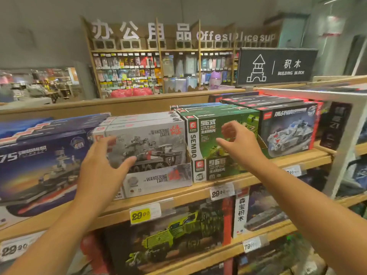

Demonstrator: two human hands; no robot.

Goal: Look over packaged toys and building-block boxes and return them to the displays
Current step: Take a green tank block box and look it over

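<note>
both forearms bare to the frame edge, left hand and right hand ungloved

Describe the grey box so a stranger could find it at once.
Find the black BUILDING BLOCK sign, then drop to the top wooden shelf below it. The grey Wandering Earth box stands between a blue warship box and a green tank box, the only pale one.

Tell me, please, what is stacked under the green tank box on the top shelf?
Under the green tank box lies another green box of the same set, resting on the shelf. The right hand covers part of both fronts.
</note>
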